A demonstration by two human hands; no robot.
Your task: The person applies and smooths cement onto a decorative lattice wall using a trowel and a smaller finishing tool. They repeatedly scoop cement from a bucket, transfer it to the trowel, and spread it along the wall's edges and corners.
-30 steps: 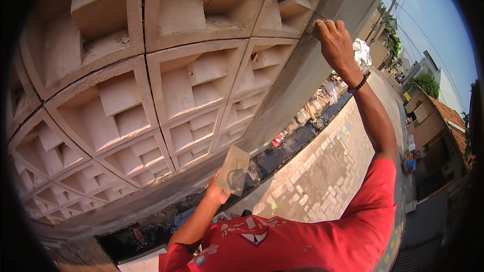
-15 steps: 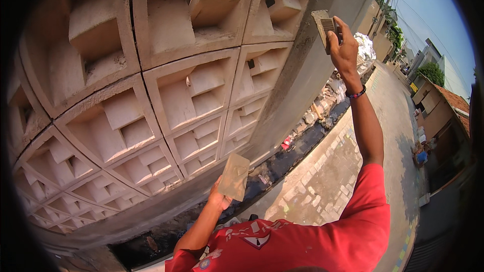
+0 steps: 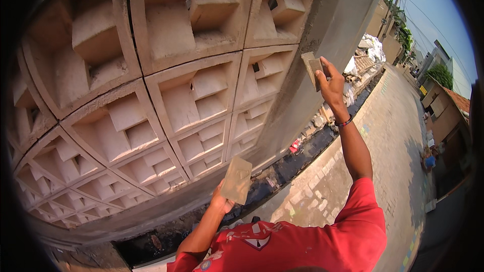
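Note:
My right hand (image 3: pixel 330 86) is raised and wrapped round a small mortar-smeared plastering float (image 3: pixel 312 69). The float lies at the darker, damp-looking plaster strip (image 3: pixel 291 76) between the breeze-block wall (image 3: pixel 194 53) and the smooth grey column (image 3: pixel 343 7); whether its face touches cannot be told. Lower down and to the left, my left hand (image 3: pixel 222 201) grips a flat rectangular board (image 3: pixel 237 180) with greyish-brown mortar smeared over its upper face. The board is tilted and apart from the wall. My left fingers are partly hidden under it.
Along the wall's foot runs a dark drainage channel (image 3: pixel 282 171) with litter. Rubble and white sacks (image 3: pixel 373 49) are heaped beside the column farther off. A paved lane (image 3: pixel 383 136) with broken paving edge lies to the right, with low buildings (image 3: pixel 443 106) beyond.
My right hand has come down along the strip beside the column with the float in it. My left hand with the board has stayed nearly in place. The view has shifted slightly.

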